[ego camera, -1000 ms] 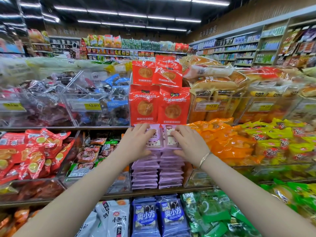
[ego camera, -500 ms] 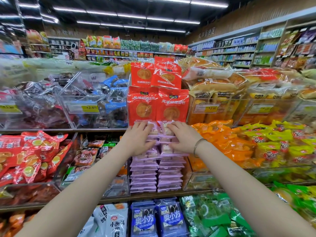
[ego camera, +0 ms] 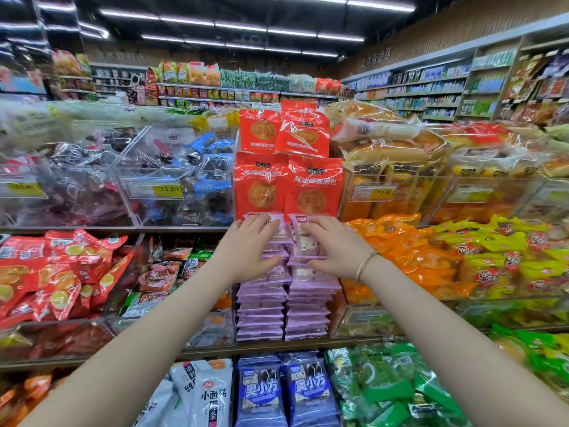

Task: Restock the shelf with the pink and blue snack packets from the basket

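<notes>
Nearest, well below left grip (ego camera: 249, 248) and right grip (ego camera: 331, 246): blue snack packets (ego camera: 288, 392), upright. Pressing down with both, spread flat rather than pinching, on pink snack packets (ego camera: 261, 306) directly beneath, probably to square two tall stacks against sliding. Thin, glossy, lilac-pink, piled flat on the shelf (ego camera: 215, 352); red packs (ego camera: 314, 186) just above.

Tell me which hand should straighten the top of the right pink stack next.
Right, probably: the right hand presses on the top of the right pink stack, while the left hand covers the left pink stack beside it.
</notes>
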`<state>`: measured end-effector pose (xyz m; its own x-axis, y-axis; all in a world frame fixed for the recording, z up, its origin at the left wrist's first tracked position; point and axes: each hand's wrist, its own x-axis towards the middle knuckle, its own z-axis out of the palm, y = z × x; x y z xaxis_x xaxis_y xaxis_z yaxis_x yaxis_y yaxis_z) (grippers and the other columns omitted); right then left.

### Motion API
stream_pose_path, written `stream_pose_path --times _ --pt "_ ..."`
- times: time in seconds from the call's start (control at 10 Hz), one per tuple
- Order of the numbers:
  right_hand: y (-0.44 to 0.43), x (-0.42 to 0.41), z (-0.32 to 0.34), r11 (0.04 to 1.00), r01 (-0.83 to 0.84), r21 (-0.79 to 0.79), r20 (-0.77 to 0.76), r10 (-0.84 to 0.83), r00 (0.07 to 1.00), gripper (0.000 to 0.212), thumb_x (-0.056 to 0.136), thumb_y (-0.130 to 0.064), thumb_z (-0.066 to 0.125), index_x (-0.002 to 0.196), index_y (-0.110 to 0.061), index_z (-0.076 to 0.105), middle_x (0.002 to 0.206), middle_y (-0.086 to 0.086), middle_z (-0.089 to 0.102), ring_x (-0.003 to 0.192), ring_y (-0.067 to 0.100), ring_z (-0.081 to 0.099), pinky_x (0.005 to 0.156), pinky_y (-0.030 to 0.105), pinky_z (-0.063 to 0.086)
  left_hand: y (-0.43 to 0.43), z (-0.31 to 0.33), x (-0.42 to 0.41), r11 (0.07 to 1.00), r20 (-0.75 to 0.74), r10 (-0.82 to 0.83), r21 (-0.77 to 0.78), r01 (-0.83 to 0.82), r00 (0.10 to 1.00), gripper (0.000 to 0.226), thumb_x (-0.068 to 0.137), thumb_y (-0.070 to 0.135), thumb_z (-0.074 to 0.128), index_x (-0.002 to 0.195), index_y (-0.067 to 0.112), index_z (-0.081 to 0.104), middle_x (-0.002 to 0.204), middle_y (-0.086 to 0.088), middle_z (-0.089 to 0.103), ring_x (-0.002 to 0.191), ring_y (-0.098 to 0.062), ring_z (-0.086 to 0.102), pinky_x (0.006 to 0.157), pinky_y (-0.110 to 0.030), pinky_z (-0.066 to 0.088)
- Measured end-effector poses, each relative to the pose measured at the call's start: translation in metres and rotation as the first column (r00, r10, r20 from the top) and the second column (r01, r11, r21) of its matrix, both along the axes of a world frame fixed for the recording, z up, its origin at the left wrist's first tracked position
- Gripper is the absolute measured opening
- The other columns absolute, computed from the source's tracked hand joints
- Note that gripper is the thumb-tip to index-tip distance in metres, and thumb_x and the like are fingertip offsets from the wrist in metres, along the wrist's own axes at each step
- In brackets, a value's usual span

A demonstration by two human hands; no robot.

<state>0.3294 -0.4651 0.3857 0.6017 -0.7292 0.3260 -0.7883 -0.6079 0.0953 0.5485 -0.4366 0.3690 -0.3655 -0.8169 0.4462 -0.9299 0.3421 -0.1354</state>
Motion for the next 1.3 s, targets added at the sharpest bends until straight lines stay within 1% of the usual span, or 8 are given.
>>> stream_pose_path --times 0.1,0.2,0.3,0.4,0.6,0.9,1.2,1.3 --pt "0.004 0.000 -0.001 1.000 -0.008 -0.004 0.008 0.008 1.000 0.081 0.078 -0.051 0.062 0.144 -0.022 0.028 0.148 0.000 0.031 0.136 0.020 0.028 0.110 0.036 0.029 0.003 0.003 0.000 1.000 -0.006 -0.014 -0.020 0.014 1.000 0.078 0.085 0.066 0.044 0.145 0.018 0.031 0.148 -0.004 0.035 0.137 -0.023 0.031 0.111 -0.043 0.028" --pt "0.012 0.000 -0.007 0.998 0.040 -0.045 -0.072 -0.043 0.996 0.108 0.065 -0.072 0.060 0.148 -0.020 0.014 0.154 0.002 0.019 0.141 0.023 0.018 0.115 0.046 0.015 0.005 0.001 -0.002 1.000 0.029 -0.013 -0.015 0.013 0.999 0.089 0.079 0.073 0.046 0.147 0.018 0.028 0.150 -0.004 0.032 0.138 -0.024 0.029 0.113 -0.045 0.025" --pt "0.017 0.002 -0.023 0.980 0.126 -0.155 -0.261 -0.164 0.951 0.129 0.057 -0.075 0.063 0.149 -0.016 -0.006 0.157 0.004 0.003 0.144 0.025 0.006 0.114 0.054 0.003 0.005 -0.005 -0.008 0.999 0.110 -0.019 -0.041 0.024 0.994 0.103 0.074 0.079 0.046 0.150 0.013 0.020 0.156 -0.008 0.023 0.144 -0.026 0.018 0.118 -0.048 0.011" --pt "0.009 0.007 -0.025 0.967 0.186 -0.174 -0.215 -0.222 0.951 0.112 0.068 -0.058 0.070 0.148 -0.014 0.004 0.154 0.006 0.013 0.142 0.025 0.015 0.115 0.050 0.014 0.000 -0.010 -0.026 0.998 0.196 -0.019 -0.057 0.031 0.981 0.116 0.069 0.083 0.045 0.151 0.009 0.012 0.159 -0.009 0.015 0.146 -0.026 0.009 0.117 -0.049 -0.002" --pt "-0.010 0.017 -0.014 0.974 0.186 -0.132 -0.141 -0.204 0.969 0.096 0.070 -0.043 0.075 0.142 -0.012 0.020 0.146 0.006 0.030 0.134 0.024 0.032 0.107 0.037 0.032 -0.015 -0.012 -0.046 0.996 0.089 0.078 -0.051 -0.073 0.993 0.103 0.074 0.068 0.060 0.147 0.008 0.020 0.153 -0.008 0.026 0.142 -0.026 0.020 0.117 -0.045 0.012" --pt "-0.004 0.001 -0.020 0.987 0.151 -0.052 -0.062 -0.154 0.986 0.113 0.060 -0.054 0.077 0.147 -0.018 0.014 0.152 0.002 0.021 0.141 0.021 0.021 0.117 0.039 0.019 -0.014 -0.017 -0.039 0.999 0.102 0.049 -0.011 -0.048 0.994 0.111 0.071 0.077 0.051 0.151 0.009 0.013 0.156 -0.007 0.021 0.143 -0.025 0.017 0.118 -0.047 0.011" --pt "0.020 -0.002 -0.004 0.994 0.111 -0.004 0.008 -0.111 0.994 0.107 0.066 -0.062 0.068 0.148 -0.021 0.014 0.155 0.000 0.016 0.143 0.018 0.015 0.119 0.039 0.014 0.020 -0.006 -0.033 0.998 0.055 0.024 -0.052 -0.021 0.998 0.109 0.072 0.082 0.042 0.152 0.014 0.011 0.157 -0.001 0.018 0.145 -0.020 0.015 0.119 -0.046 0.009" --pt "0.045 -0.032 0.021 0.994 0.085 0.075 0.309 -0.104 0.945 0.092 0.071 -0.066 0.061 0.145 -0.026 0.026 0.152 -0.008 0.024 0.140 0.010 0.021 0.117 0.034 0.021 0.050 -0.013 -0.008 0.996 -0.247 0.010 -0.080 -0.030 0.969 0.089 0.080 0.064 0.055 0.145 0.007 0.034 0.148 -0.008 0.039 0.137 -0.023 0.036 0.115 -0.040 0.029"
